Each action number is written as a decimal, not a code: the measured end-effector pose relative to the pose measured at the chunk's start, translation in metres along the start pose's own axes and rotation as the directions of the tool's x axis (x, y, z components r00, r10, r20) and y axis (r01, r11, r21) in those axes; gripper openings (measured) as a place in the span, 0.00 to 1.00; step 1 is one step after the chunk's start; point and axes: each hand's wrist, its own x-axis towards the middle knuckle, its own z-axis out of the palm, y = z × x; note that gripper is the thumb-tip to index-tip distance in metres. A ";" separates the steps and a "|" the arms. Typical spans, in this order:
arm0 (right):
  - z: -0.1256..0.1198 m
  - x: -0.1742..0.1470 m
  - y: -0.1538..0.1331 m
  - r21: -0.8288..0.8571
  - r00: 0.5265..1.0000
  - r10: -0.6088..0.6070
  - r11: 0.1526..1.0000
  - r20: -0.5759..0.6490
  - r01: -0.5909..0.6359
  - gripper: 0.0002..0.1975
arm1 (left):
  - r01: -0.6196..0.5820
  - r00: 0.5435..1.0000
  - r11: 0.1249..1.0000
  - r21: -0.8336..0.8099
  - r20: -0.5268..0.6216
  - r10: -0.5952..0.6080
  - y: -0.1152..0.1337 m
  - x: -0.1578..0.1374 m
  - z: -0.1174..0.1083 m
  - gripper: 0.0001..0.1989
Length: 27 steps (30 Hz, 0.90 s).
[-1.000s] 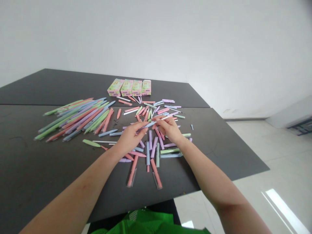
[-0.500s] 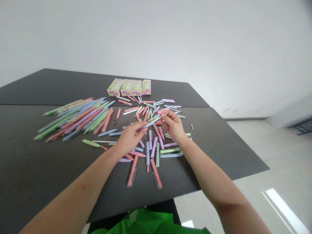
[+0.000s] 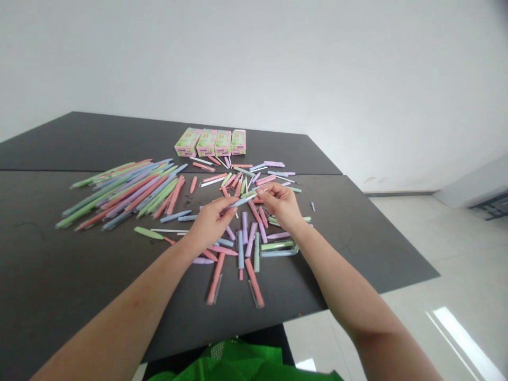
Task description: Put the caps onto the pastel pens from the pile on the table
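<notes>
Over a spread of pen parts, my left hand [image 3: 212, 222] is closed around a light blue pen barrel [image 3: 240, 202], which slants up to the right. My right hand [image 3: 281, 205] pinches the thin white end of a pen refill [image 3: 257, 192] at the barrel's far end. Most of the refill seems to be inside the barrel, though fingers partly hide the joint. Beneath both hands lie loose purple barrels [image 3: 251, 239], blue barrels [image 3: 240, 248] and red barrels [image 3: 254, 283], several with clear clips.
A pile of long pastel pens [image 3: 123, 196] lies to the left. Several pink and green boxes [image 3: 206, 143] stand in a row at the back. More white refills [image 3: 169, 230] and a green pen part [image 3: 148, 233] rest left of centre. A small blue piece [image 3: 312, 206] lies right.
My right hand has moved slightly toward the left one, and less of the white refill shows outside the blue barrel. My left hand stays nearly still.
</notes>
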 end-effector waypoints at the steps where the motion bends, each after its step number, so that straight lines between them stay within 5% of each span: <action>1: 0.000 0.000 0.001 0.004 1.000 0.005 1.000 0.006 -0.005 0.17 | -0.004 1.000 1.000 -0.006 0.003 0.004 0.000 0.000 0.000 0.18; 27: 0.002 -0.001 0.003 -0.078 0.999 0.037 0.996 0.024 -0.036 0.19 | -0.100 0.990 0.974 0.201 0.120 0.077 -0.002 0.000 -0.004 0.20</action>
